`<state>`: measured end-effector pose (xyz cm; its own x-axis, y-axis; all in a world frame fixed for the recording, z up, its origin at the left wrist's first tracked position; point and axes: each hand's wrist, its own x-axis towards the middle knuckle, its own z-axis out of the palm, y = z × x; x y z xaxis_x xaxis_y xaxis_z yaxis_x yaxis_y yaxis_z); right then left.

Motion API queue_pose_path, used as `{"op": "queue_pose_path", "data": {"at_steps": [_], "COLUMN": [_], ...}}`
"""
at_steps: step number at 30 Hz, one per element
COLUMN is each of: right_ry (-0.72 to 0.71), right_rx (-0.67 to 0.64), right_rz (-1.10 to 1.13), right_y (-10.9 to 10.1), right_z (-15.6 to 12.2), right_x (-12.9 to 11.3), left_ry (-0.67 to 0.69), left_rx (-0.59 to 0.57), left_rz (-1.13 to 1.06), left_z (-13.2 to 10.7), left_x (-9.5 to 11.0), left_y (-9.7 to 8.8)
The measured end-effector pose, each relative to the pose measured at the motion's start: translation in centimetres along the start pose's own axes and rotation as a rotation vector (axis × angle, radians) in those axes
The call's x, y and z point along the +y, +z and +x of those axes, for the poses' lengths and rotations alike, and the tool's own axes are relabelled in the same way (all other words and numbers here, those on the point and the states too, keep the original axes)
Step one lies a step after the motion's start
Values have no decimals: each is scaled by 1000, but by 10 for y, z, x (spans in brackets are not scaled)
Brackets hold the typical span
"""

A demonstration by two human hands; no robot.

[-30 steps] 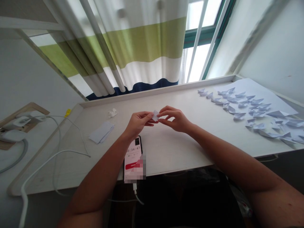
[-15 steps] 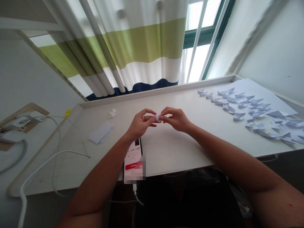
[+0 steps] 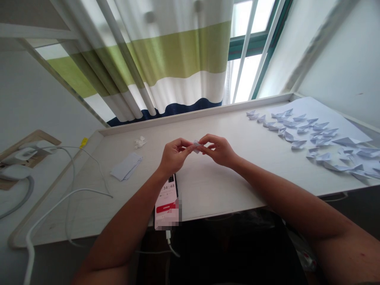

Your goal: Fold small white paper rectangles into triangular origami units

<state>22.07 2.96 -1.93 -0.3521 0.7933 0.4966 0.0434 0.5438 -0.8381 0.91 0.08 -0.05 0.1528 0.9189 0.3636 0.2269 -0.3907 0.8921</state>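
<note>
A small folded piece of white paper (image 3: 196, 147) is pinched between both hands above the middle of the desk. My left hand (image 3: 175, 155) grips its left side with thumb and fingers. From the right, my right hand (image 3: 218, 149) holds the other side in a pinch. The fingertips cover part of the paper, so its exact shape is hard to make out. Several folded paper boats (image 3: 298, 144) lie spread over the right part of the desk, apart from my hands.
A phone (image 3: 166, 204) with a plugged cable lies at the desk's front edge, under my left forearm. Stacked paper sheets (image 3: 126, 166) and a crumpled tissue (image 3: 140, 142) lie left. White cables (image 3: 89, 190) run from the wall socket. A large white sheet (image 3: 314, 111) lies far right.
The fingers of both hands have shifted slightly on the folded paper, and the left fingers have drawn closer together. More of the paper shows between the fingertips. Everything else stays put.
</note>
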Motion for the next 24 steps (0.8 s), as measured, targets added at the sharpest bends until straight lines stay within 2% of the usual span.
{"op": "queue_pose_path", "data": {"at_steps": [6, 11, 17, 24], "right_ry": [95, 116, 155, 234], "right_rx": [43, 66, 83, -47], "right_rz": [154, 314, 353, 315], "right_y": [6, 11, 7, 6], "right_z": [1, 2, 5, 5], "right_x": [1, 1, 3, 2], "left_ry": [-15, -39, -107, -89], "left_rx": [15, 37, -62, -117], "left_rz": [-78, -98, -43, 67], "left_z": [0, 1, 0, -3], "left_x": [1, 2, -3, 4], "left_y": [2, 3, 2, 1]}}
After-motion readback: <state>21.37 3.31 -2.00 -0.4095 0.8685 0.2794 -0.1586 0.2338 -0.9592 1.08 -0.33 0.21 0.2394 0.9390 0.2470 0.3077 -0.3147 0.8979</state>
